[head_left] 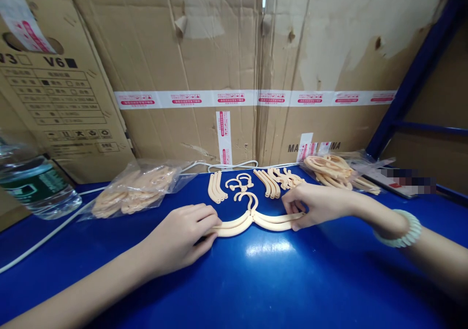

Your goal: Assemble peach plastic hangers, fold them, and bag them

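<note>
Our left fingers and right fingers pinched the hanger by its outer ends; we judged it light, stiff, best held there.

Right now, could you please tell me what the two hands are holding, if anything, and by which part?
A pair of cream hangers: the left hand holds the left outer ends, the right hand the right outer ends.
</note>
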Demonstrator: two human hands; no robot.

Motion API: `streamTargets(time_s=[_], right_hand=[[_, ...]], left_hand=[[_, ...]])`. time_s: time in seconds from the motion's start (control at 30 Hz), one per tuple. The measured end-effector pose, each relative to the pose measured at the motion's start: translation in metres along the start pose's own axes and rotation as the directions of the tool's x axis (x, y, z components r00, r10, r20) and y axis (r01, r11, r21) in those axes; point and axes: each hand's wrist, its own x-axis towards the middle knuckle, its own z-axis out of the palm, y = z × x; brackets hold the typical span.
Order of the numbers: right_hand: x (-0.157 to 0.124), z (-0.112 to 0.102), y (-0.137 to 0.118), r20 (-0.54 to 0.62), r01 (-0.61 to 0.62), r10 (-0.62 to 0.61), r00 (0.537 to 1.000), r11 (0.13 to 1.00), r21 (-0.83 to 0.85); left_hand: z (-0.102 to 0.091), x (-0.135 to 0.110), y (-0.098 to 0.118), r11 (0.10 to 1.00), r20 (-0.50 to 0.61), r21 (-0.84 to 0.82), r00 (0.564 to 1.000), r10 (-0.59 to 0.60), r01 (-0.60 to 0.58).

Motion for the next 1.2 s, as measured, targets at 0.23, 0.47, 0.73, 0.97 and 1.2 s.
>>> streamTargets(time_s=[0.23, 0.47, 0.73, 0.97, 1.2], right_hand=[[0.012, 0.005, 0.001, -0.165, -0.08, 0.069, 0.984, 0.995, -0.058], [0.009, 0.003, 0.002, -0.127, -0.076, 0.073, 0.989, 0.997, -0.023], [-0.006, -0.017, 0.021, -0.038, -0.082, 0.084, 0.996, 0.996, 0.045], [-0.006, -0.017, 0.031, 0.004, -0.058, 0.058, 0.998, 0.991, 0.124], [0.0, -0.008, 0.027, 0.002, -0.03, 0.03, 1.0, 0.989, 0.142]], left_hand=[[0.018, -0.001, -0.021, 0.997, -0.131, 0.026, 0.989, -0.066, 0.07], [0.022, -0.006, -0.015, 0.997, -0.171, 0.021, 0.983, -0.07, 0.075], [0.01, -0.009, -0.018, 0.977, -0.156, -0.144, 0.971, -0.18, 0.158], [0.0, -0.013, -0.041, 0.954, 0.006, -0.249, 0.985, -0.171, 0.167], [0.003, -0.011, -0.044, 0.929, 0.034, -0.321, 0.983, -0.181, 0.182]])
